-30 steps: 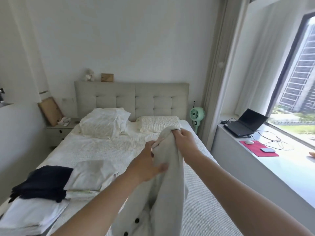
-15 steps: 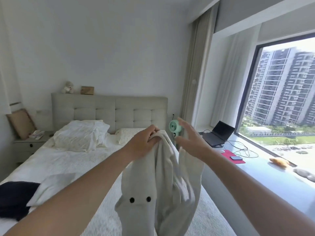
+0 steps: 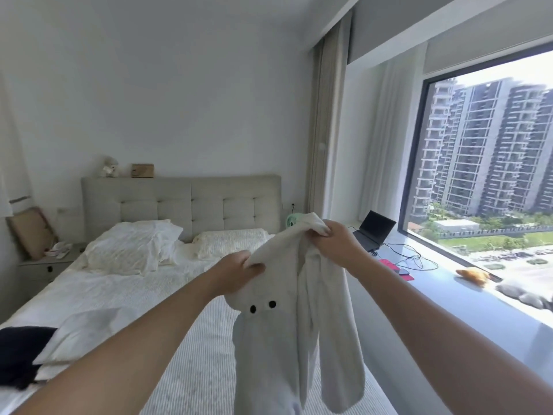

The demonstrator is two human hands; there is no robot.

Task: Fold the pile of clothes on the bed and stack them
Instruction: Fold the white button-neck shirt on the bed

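I hold a pale grey-white garment with two black buttons (image 3: 284, 333) up in the air over the right side of the bed (image 3: 191, 369). My left hand (image 3: 239, 269) grips its top edge on the left; my right hand (image 3: 335, 242) pinches the upper end higher and to the right. The cloth hangs down in long folds below both hands. At the left edge of the bed lies a dark navy garment (image 3: 21, 351) with a light folded piece (image 3: 86, 333) beside it.
Two pillows (image 3: 134, 247) lie under a padded headboard (image 3: 185, 202). A nightstand (image 3: 45, 265) stands at the left. At the right, a window ledge (image 3: 466, 307) carries a laptop (image 3: 374, 232), cables, a red mat and a small green fan (image 3: 291, 223).
My right hand, open half a second ago, has closed on the garment's upper end. The garment is lifted higher and spread between both hands. The view has swung up and to the right.
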